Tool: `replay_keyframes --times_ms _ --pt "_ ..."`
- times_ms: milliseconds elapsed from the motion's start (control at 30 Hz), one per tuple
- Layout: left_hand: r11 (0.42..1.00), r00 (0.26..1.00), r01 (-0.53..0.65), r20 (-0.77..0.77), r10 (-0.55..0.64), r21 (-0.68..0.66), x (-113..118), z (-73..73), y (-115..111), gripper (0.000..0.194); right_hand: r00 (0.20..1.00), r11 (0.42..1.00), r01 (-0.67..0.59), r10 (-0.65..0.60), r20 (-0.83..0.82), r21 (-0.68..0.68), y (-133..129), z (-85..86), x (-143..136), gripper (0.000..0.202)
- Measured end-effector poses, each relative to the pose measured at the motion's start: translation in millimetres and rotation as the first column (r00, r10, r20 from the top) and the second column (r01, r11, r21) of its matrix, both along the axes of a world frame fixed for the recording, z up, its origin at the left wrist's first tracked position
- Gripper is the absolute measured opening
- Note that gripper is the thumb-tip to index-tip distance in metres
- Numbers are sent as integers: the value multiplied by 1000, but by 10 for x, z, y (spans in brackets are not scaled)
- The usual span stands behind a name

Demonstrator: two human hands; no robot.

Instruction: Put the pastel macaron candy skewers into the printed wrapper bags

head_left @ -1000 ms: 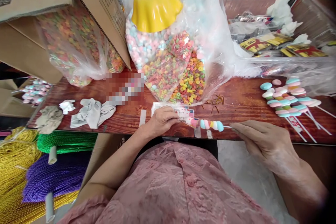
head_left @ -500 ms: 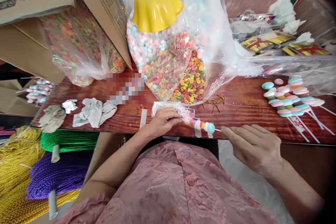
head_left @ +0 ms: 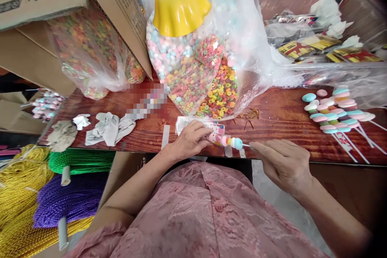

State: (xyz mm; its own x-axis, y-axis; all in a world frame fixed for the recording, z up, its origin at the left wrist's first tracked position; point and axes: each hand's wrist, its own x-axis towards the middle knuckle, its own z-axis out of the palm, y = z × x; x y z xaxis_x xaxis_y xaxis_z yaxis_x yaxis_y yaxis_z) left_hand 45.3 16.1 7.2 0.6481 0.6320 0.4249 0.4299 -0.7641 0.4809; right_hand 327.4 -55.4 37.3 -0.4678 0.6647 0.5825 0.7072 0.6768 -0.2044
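My left hand (head_left: 193, 139) is closed, its fingers pinching a small printed wrapper (head_left: 215, 138) at the table's front edge. In my right hand (head_left: 281, 163), also closed, is the thin white stick of a candy skewer (head_left: 238, 143). The skewer lies level, pointing left, with its far part inside the wrapper. A blue and white marshmallow and some yellow and pink pieces show outside it. Just behind my left hand lie more printed wrappers (head_left: 220, 127), flat on the table. Fingers hide part of the wrapper in hand.
Beyond my hands a clear bag of marshmallows and gummy rings (head_left: 216, 92) stands under a yellow bowl (head_left: 181, 6). Several finished-looking skewers (head_left: 335, 115) lie at right, before a clear plastic tray (head_left: 326, 64). Gold twist ties (head_left: 249, 117), gloves (head_left: 109, 129) and a cardboard box (head_left: 121, 16) are around.
My right hand has moved left with the skewer, and less of the candy shows outside the wrapper. My left hand keeps its pinch and has shifted only slightly.
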Motion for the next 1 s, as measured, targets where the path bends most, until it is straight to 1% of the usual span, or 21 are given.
replay_keyframes --times_ms 67,133,233,300,400,467,533,600,700,767,833,900,933,967,1000 --pt "999 999 15 -53 -12 45 36 38 24 23 1000 1000 -18 18 5 14 7 -1 -22 28" --pt "997 995 57 -87 -53 47 70 59 49 21 999 999 -28 27 31 29 14 -5 -44 31" --pt "989 982 137 -121 -142 -49 102 66 58 22 998 998 -29 26 61 49 28 -3 -67 35" --pt "978 976 149 -135 -169 -148 109 71 36 25 998 998 -29 25 66 63 43 6 -74 35" --pt "955 977 105 -149 -151 -278 121 102 -21 29 996 996 -54 49 72 75 77 31 -89 33" --pt "941 977 82 -159 -141 -328 145 126 -60 33 994 994 -72 65 93 77 105 49 -119 30" --pt "936 976 75 -167 -139 -343 184 134 -95 37 991 993 -85 75 114 80 134 57 -178 29" --pt "941 975 79 -171 -142 -329 235 116 -124 40 988 991 -110 100 119 79 162 45 -266 28" --pt "944 973 93 -172 -153 -315 308 73 -153 39 985 987 -150 144 91 60 209 8 -413 25" --pt "941 981 78 -143 -131 -331 342 74 -160 38 985 987 -163 162 59 11 255 4 -472 24" --pt "928 993 47 -81 -82 -369 358 122 -157 39 987 984 -160 161 6 -81 315 41 -465 21" --pt "899 999 41 13 -39 -436 358 204 -153 39 989 979 -134 123 -79 -154 383 121 -393 17" --pt "871 997 55 69 -25 -489 355 246 -154 38 988 978 -119 99 -118 -174 415 168 -343 14" --pt "826 992 82 128 -12 -558 351 283 -158 36 986 977 -109 82 -148 -185 444 214 -294 13" --pt "760 983 113 181 7 -640 347 310 -165 34 982 976 -110 78 -172 -188 468 254 -251 13"
